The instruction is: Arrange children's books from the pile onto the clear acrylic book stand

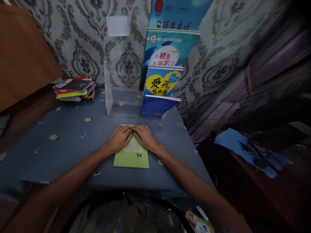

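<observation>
Both down: your left grip (pixel 120 137) and right grip (pixel 145 137) lie open, flat on the green book (pixel 131 160), six o'clock of the rack (pixel 109 94). Probably light, bendy, maybe slick; take its three- and nine-o'clock edges.

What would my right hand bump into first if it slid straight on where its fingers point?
Most likely your left hand: the fingers of your right hand angle toward its fingertips, over the green book. The tips look very close; whether they already touch is unclear.
</observation>
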Action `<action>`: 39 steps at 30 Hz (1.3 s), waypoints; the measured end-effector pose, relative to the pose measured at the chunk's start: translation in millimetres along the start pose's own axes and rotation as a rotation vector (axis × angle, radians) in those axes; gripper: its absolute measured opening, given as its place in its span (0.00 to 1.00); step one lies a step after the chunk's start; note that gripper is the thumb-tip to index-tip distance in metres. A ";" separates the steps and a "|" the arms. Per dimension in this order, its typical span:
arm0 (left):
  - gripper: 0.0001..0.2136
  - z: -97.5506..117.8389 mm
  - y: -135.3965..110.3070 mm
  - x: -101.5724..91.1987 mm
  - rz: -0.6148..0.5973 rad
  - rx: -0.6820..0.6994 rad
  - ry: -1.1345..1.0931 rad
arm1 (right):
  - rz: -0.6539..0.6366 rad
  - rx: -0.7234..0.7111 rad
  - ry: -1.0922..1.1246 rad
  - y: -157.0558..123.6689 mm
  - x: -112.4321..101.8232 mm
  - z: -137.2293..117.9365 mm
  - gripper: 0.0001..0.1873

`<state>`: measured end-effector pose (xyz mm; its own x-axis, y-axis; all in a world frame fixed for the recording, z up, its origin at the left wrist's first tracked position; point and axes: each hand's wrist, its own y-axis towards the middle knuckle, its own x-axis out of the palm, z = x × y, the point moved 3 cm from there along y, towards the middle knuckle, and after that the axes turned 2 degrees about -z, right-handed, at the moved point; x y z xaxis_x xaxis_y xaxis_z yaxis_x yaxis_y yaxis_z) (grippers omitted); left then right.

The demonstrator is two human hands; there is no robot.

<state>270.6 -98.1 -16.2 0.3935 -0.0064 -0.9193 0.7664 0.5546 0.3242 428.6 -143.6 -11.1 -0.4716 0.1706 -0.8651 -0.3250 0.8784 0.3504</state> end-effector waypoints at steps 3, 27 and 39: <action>0.16 3.2 -0.5 -1.0 0.004 -0.004 0.059 | -0.035 -0.024 -0.003 0.3 3.1 -0.3 0.21; 0.17 20.8 0.1 -12.1 -0.115 -0.197 0.303 | -0.099 0.216 -0.207 2.5 -2.6 -17.2 0.16; 0.19 23.0 -1.5 -16.9 -0.149 -0.259 0.309 | -0.031 0.370 -0.285 -4.3 -9.7 -17.0 0.12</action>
<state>274.5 -118.0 4.0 0.0869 0.1256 -0.9883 0.6353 0.7571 0.1521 420.6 -156.6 1.8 -0.2059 0.2123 -0.9553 0.0029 0.9763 0.2164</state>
